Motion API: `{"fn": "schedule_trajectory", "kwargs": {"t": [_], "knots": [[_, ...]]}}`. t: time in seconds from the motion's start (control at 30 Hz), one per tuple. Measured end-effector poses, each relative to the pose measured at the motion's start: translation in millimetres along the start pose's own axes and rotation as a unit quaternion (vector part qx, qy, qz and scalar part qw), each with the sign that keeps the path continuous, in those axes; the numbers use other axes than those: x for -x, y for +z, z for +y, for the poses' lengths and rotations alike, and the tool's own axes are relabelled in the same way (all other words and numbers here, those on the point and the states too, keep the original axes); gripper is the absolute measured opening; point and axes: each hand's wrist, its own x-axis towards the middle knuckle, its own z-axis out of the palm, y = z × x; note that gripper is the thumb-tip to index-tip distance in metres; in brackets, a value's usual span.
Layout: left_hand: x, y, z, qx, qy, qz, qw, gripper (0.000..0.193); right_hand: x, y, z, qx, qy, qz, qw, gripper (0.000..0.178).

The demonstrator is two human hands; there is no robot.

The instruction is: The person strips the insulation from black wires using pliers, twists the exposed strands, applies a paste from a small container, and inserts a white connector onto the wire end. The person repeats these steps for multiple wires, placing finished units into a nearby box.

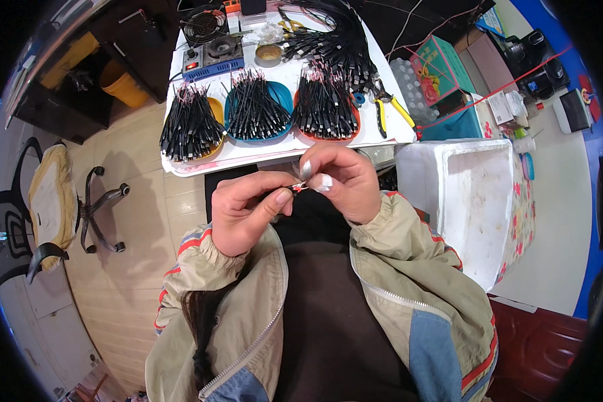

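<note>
In front of my chest, both hands meet at a short black cable (297, 188) with a bit of red wire showing at its end. My left hand (248, 204) pinches the cable between thumb and forefinger. From the other side, my right hand (347, 182) is closed at the wire end, its thumb and forefinger tips wrapped in white. Most of the cable is hidden by the fingers. Just beyond, bundles of black cables with pinkish wire ends fill a yellow basket (216, 109), a blue basket (280, 90) and an orange-red basket (356, 123) on the white table (211, 162).
Farther back on the table are a blue soldering station (211, 70), a small fan (204, 27), a round tin (269, 56) and loose black cables (331, 41). Yellow-handled pliers (391, 110) lie at its right. A white foam box (476, 201) stands right; an office chair (53, 208) stands left.
</note>
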Motion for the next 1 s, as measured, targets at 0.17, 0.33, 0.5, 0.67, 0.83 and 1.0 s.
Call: {"fn": "schedule_trajectory", "kwargs": {"t": [0.17, 0.33, 0.5, 0.67, 0.83, 1.0], "knots": [[-12, -2, 5, -0.002, -0.054, -0.023, 0.998, 0.015, -16, -21, -12, 0.204, -0.097, -0.075, 0.971, 0.018], [-40, -2, 2, 0.047, -0.099, -0.022, 0.994, 0.016, -28, -23, -2, 0.174, -0.104, 0.021, 0.979, 0.014], [-84, -11, 6, -0.018, -0.103, -0.017, 0.994, 0.015, -50, -44, 7, 0.094, -0.061, 0.07, 0.991, 0.025], [-155, -41, 0, -0.318, -0.019, 0.031, 0.947, 0.012, -63, -80, 7, 0.058, -0.014, 0.123, 0.991, 0.035], [-250, -85, -66, -0.529, 0.053, -0.067, 0.844, 0.012, -66, -93, 16, 0.04, 0.066, 0.113, 0.991, 0.032], [-279, -103, -133, -0.6, 0.006, -0.095, 0.794, 0.014, -68, -99, 20, 0.039, 0.102, 0.111, 0.988, 0.02]]}}
